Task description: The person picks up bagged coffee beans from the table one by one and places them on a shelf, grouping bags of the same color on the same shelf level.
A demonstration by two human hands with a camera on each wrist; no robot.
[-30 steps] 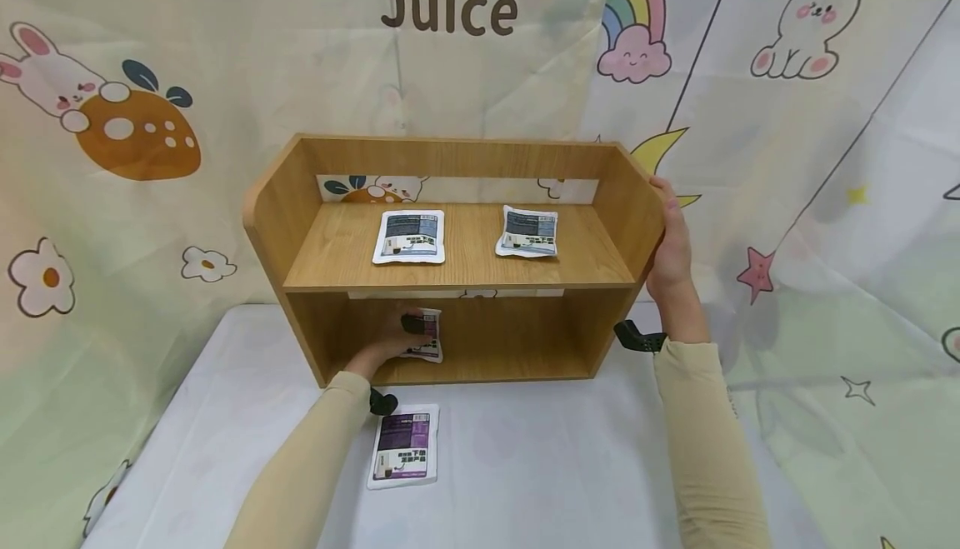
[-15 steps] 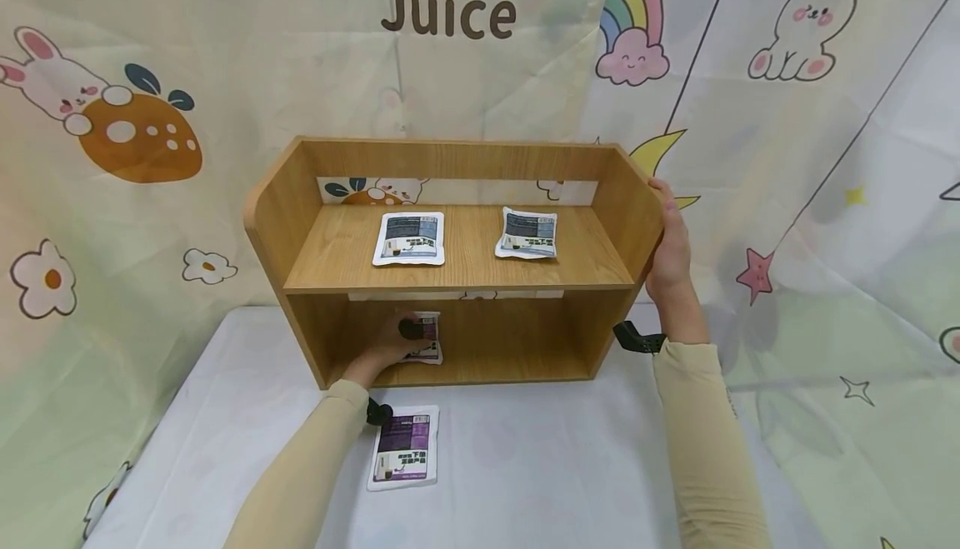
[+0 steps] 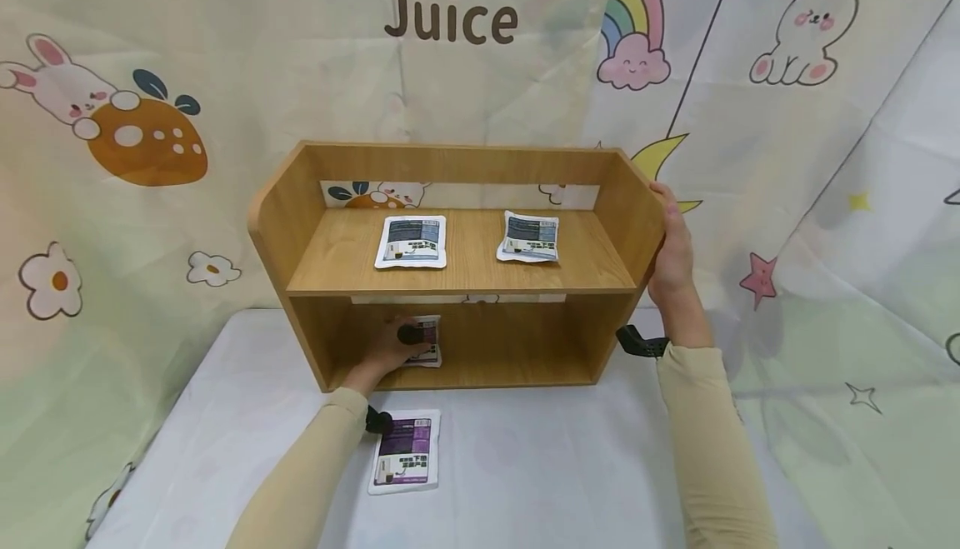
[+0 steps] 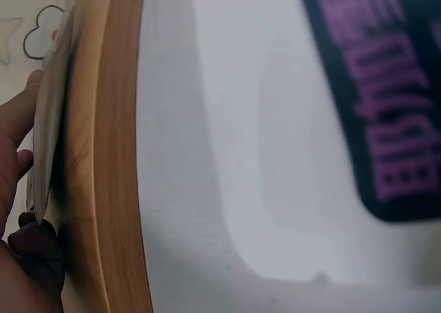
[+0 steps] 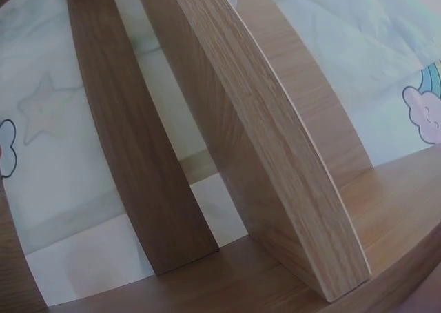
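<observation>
My left hand (image 3: 388, 347) reaches into the lower level of a wooden two-tier shelf (image 3: 472, 274). It holds a white pouch with a purple label (image 3: 431, 342) by its edges, low over the bottom board. In the left wrist view the pouch (image 4: 49, 120) is seen edge-on, with the fingers on one face and the thumb by its near end. My right hand (image 3: 671, 253) grips the outside of the shelf's right side panel; the right wrist view shows mostly the shelf's boards (image 5: 269, 147).
Another purple-labelled pouch (image 3: 408, 457) lies on the white table (image 3: 525, 466) before the shelf, under my left wrist. On the upper level lie two blue-labelled pouches, a left one (image 3: 411, 241) and a right one (image 3: 529, 237). A printed cloth (image 3: 487, 91) hangs behind.
The head view has tilted slightly, so everything sits a little lower. My left hand stays at the pouch on the lower level with hardly any shift; the right hand keeps its place.
</observation>
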